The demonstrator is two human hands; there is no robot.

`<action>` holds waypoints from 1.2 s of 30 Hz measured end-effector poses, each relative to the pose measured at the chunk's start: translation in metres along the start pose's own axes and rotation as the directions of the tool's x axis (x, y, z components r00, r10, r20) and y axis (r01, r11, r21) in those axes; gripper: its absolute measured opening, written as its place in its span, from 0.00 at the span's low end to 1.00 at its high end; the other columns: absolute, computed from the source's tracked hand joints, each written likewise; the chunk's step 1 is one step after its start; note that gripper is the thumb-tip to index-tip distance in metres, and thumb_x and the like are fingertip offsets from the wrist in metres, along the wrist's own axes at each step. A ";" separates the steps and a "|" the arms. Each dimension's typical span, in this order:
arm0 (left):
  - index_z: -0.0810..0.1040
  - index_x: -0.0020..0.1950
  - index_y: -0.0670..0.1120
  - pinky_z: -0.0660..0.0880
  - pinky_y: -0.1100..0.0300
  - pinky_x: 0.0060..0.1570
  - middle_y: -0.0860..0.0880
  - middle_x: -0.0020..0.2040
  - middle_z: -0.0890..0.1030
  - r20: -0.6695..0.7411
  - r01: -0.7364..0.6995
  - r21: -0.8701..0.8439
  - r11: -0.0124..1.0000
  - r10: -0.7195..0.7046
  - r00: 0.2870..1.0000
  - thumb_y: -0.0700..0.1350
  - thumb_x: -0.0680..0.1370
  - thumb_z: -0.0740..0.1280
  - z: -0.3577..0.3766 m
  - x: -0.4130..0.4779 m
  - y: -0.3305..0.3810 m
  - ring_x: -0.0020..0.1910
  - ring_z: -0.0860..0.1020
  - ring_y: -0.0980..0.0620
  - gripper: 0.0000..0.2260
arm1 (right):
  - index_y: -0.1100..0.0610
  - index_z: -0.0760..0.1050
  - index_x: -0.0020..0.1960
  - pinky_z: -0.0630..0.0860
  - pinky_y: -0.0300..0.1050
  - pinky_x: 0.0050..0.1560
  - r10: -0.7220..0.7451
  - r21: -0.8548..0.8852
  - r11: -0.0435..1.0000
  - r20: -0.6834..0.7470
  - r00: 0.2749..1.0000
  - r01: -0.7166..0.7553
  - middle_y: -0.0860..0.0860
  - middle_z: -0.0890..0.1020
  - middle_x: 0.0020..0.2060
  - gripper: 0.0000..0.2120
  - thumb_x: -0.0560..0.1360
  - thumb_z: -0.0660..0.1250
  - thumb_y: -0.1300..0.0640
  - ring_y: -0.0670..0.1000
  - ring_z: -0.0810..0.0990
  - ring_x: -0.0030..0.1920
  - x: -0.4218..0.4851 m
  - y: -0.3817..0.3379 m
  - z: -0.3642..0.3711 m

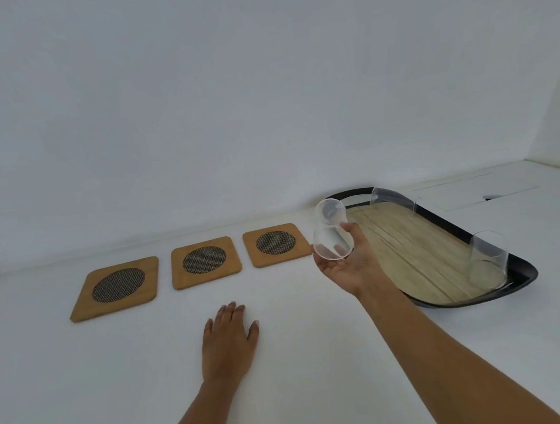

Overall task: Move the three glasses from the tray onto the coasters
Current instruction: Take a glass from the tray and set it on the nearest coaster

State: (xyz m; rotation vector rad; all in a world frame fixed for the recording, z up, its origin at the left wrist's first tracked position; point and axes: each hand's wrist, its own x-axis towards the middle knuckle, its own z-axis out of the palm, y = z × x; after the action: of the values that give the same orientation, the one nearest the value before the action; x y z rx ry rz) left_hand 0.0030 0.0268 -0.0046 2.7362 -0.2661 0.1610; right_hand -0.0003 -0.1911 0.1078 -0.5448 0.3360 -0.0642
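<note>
Wrapped around a clear glass [330,229], our right hand [345,267] holds it in the air, palm turned up, the fingers [338,250] showing through the wall and the thumb [350,230] pressed on its right side. We hold the glass tilted, with one end pointing up and away from us; it hangs above the white table [303,363], between the left edge of the tray [485,298] and the nearest coaster [276,244].

Two more glasses are on the tray with its black rim and pale woven floor: the far glass [394,198] at the back edge and the near glass [488,261] at the right front corner.

We see three wooden coasters in a row to the left of the tray, each with a dark mesh disc in the middle: the nearest coaster just beside our held glass, then the middle coaster [205,261], then the left coaster [116,289]. None bears a glass.

Our left hand [227,340] lies flat on the table, palm down, fingers spread slightly and gripping nothing, nearer to us than the middle coaster and well apart from the glass.
</note>
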 end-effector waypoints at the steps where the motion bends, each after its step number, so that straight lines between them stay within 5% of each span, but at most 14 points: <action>1: 0.60 0.74 0.48 0.51 0.54 0.75 0.51 0.76 0.61 -0.004 0.002 0.003 1.000 -0.002 1.000 0.54 0.81 0.53 -0.002 -0.004 -0.003 0.76 0.56 0.54 0.22 | 0.61 0.70 0.55 0.76 0.45 0.46 0.023 -0.040 0.999 0.045 0.999 -0.021 0.58 0.77 0.48 0.17 0.71 0.68 0.56 0.55 0.78 0.43 -0.004 0.005 0.002; 5: 0.61 0.73 0.48 0.52 0.55 0.75 0.50 0.76 0.62 -0.032 0.029 0.001 1.000 -0.029 0.999 0.54 0.81 0.54 -0.008 -0.018 -0.016 0.76 0.56 0.54 0.22 | 0.59 0.74 0.47 0.79 0.45 0.43 0.089 -0.230 0.972 0.177 0.980 -0.047 0.54 0.84 0.38 0.08 0.70 0.69 0.60 0.52 0.83 0.37 -0.015 0.026 0.007; 12: 0.63 0.72 0.47 0.53 0.56 0.74 0.50 0.75 0.63 -0.068 0.063 -0.015 0.998 -0.063 0.996 0.53 0.80 0.55 -0.013 -0.031 -0.031 0.75 0.58 0.55 0.21 | 0.55 0.69 0.61 0.74 0.49 0.57 0.100 -0.415 0.909 0.305 0.947 0.038 0.57 0.76 0.60 0.22 0.69 0.68 0.65 0.57 0.75 0.59 -0.021 0.051 0.004; 15: 0.64 0.72 0.47 0.54 0.56 0.74 0.50 0.75 0.64 -0.071 0.062 -0.020 0.998 -0.063 0.996 0.52 0.80 0.55 -0.014 -0.032 -0.032 0.75 0.59 0.54 0.21 | 0.55 0.68 0.62 0.75 0.50 0.55 0.062 -0.422 0.904 0.275 0.959 0.063 0.56 0.75 0.61 0.25 0.67 0.71 0.52 0.58 0.76 0.59 -0.023 0.059 0.004; 18: 0.64 0.72 0.47 0.54 0.56 0.74 0.49 0.75 0.64 -0.069 0.063 -0.030 0.998 -0.065 0.995 0.53 0.80 0.56 -0.014 -0.031 -0.033 0.75 0.59 0.53 0.21 | 0.53 0.70 0.61 0.77 0.47 0.51 0.032 -0.440 0.895 0.226 0.974 0.073 0.52 0.78 0.55 0.42 0.51 0.79 0.41 0.58 0.78 0.56 -0.021 0.063 0.005; 21: 0.65 0.71 0.47 0.54 0.55 0.74 0.49 0.75 0.64 -0.075 0.068 -0.037 0.997 -0.070 0.995 0.53 0.80 0.56 -0.012 -0.029 -0.034 0.75 0.59 0.53 0.21 | 0.49 0.73 0.52 0.72 0.45 0.56 -0.005 -0.529 0.841 0.199 0.980 0.112 0.49 0.78 0.54 0.17 0.66 0.72 0.47 0.58 0.76 0.61 -0.015 0.068 0.006; 23: 0.64 0.71 0.48 0.54 0.54 0.74 0.49 0.75 0.63 -0.075 0.076 -0.026 0.997 -0.077 0.994 0.54 0.80 0.56 -0.011 -0.027 -0.035 0.75 0.58 0.52 0.22 | 0.50 0.74 0.51 0.67 0.48 0.65 -0.020 -0.583 0.802 0.191 0.981 0.130 0.47 0.79 0.50 0.09 0.72 0.68 0.52 0.54 0.75 0.61 -0.010 0.071 0.007; 26: 0.62 0.72 0.48 0.53 0.52 0.75 0.48 0.76 0.61 -0.053 0.087 -0.003 0.996 -0.087 0.995 0.55 0.80 0.54 -0.010 -0.023 -0.035 0.76 0.56 0.51 0.23 | 0.59 0.74 0.57 0.65 0.53 0.69 -0.105 -0.675 0.709 0.184 0.977 0.203 0.52 0.79 0.52 0.18 0.70 0.73 0.56 0.53 0.74 0.59 -0.008 0.075 0.013; 31: 0.60 0.73 0.49 0.51 0.50 0.75 0.48 0.77 0.59 -0.030 0.097 0.013 0.995 -0.097 0.995 0.56 0.80 0.53 -0.009 -0.020 -0.036 0.76 0.54 0.50 0.23 | 0.50 0.64 0.62 0.71 0.50 0.59 -0.216 -0.799 0.514 0.231 0.949 0.312 0.50 0.73 0.57 0.32 0.65 0.77 0.59 0.51 0.73 0.58 -0.002 0.074 0.021; 36: 0.61 0.72 0.49 0.51 0.47 0.75 0.48 0.76 0.60 -0.025 0.103 0.020 0.994 -0.103 0.994 0.56 0.79 0.53 -0.012 -0.013 -0.035 0.76 0.54 0.48 0.23 | 0.46 0.55 0.70 0.75 0.50 0.60 -0.243 -0.863 0.282 0.358 0.901 0.419 0.49 0.71 0.60 0.45 0.63 0.78 0.61 0.52 0.75 0.60 0.006 0.073 0.026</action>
State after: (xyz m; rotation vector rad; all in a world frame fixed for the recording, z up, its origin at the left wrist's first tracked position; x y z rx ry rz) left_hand -0.0034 0.0654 -0.0088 2.7594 -0.1165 0.1688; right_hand 0.0122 -0.1163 0.0889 -1.8071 0.0447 -0.2503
